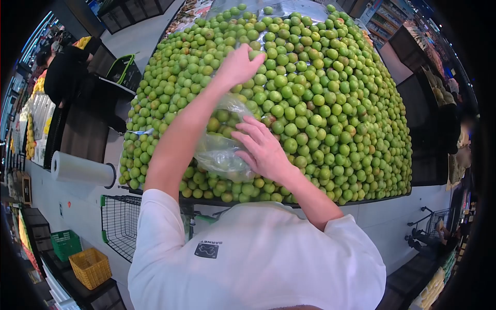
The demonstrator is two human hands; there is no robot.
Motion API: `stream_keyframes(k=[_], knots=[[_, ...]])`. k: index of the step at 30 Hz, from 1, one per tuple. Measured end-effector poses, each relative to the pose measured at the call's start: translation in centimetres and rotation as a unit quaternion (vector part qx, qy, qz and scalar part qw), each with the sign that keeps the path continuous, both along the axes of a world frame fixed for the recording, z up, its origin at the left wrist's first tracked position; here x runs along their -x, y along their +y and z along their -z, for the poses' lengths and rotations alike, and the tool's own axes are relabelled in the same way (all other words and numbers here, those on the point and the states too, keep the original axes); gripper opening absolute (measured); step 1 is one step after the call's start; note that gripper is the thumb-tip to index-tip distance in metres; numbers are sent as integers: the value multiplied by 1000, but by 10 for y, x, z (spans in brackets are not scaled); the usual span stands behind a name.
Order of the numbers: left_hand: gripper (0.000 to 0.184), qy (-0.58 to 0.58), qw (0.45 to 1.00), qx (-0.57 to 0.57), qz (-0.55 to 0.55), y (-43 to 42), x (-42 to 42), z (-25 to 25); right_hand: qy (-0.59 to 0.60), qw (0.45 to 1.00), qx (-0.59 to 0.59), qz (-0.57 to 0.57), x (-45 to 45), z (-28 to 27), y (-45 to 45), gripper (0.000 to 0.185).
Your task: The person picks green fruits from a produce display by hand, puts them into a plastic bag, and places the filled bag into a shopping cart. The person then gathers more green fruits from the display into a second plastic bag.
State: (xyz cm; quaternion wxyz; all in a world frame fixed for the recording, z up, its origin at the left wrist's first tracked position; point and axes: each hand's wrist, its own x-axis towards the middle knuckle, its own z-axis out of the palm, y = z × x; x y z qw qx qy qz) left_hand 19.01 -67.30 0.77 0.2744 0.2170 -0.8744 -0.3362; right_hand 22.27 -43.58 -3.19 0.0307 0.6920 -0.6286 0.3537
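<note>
With a black wire cart (121, 219) at our left on the grey shop floor (85, 207), our right hand (266, 148) spreads open against a clear plastic bag (223, 159) on a broad mound of round green fruits (330, 111), where we cannot tell whether our left hand (239, 64) grips one.

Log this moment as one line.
left hand: at green fruit, grip unclear | right hand: spread, at clear plastic bag | bag: over the fruit pile
</note>
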Motion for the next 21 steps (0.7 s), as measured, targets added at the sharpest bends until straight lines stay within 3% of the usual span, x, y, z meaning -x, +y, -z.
stream_keyframes(k=[2, 6, 7, 9, 12, 13, 16, 21], knots=[[59, -70, 997, 32, -8, 2, 18, 26, -7, 1000, -3, 9, 2, 0, 7, 53], [52, -182, 981, 62, -18, 31, 22, 37, -22, 999, -5, 23, 6, 2, 14, 54], [52, -181, 981, 62, -16, 34, 22, 40, -30, 999, -1, 21, 6, 3, 15, 54], [52, -132, 978, 164, -5, 37, 21, 49, -33, 999, 1, 23, 7, 4, 15, 53], [55, -132, 976, 175, -13, 34, 17, 56, -39, 999, 5, 22, 9, 5, 13, 52], [55, -132, 976, 173, -16, 31, 16, 56, -43, 999, 7, 23, 10, 6, 12, 51], [55, -123, 990, 25, 60, 10, 10, 38, -38, 999, 4, 30, 14, 6, 9, 49], [27, 32, 998, -32, 44, 27, -62, -22, -44, 999, -8, 31, 16, 0, 5, 48]])
